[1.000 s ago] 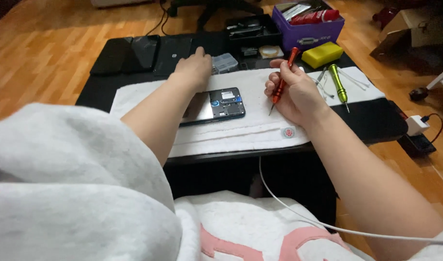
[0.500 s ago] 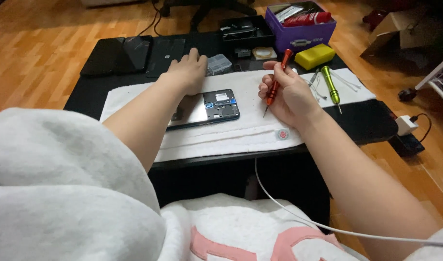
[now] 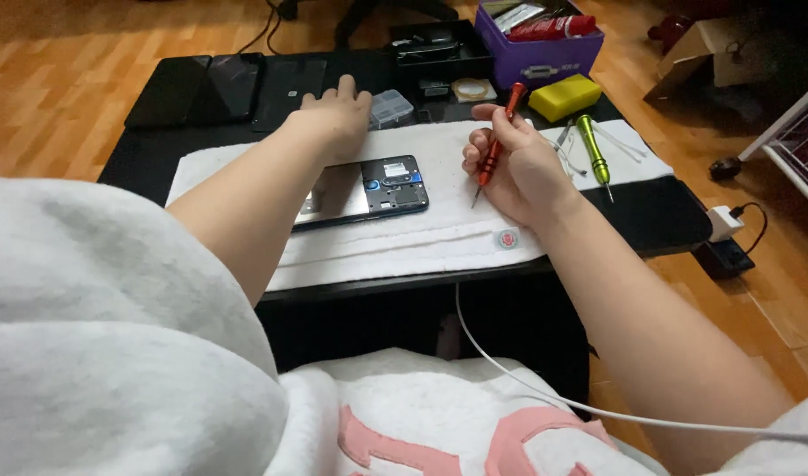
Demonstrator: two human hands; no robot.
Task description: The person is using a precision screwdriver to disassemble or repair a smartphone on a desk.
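while the right hand (image 3: pixel 518 172) grips the red screwdriver (image 3: pixel 496 145), left hand (image 3: pixel 338 115) flat and empty—keep the tip upright over the opened phone (image 3: pixel 369 189).

Opened phone (image 3: pixel 369 189) lies on mat (image 3: pixel 439 234), left hand (image 3: pixel 338 113) behind it, right hand (image 3: pixel 510 172) with screwdriver (image 3: pixel 495 145) to its right, parts bin (image 3: pixel 538 44) behind.

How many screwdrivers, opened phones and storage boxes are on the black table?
Screwdrivers: 2, red-handled screwdriver in the right hand, green-handled screwdriver on the white mat
Opened phones: 1, opened phone
Storage boxes: 2, purple plastic box, small clear plastic case
Total: 5
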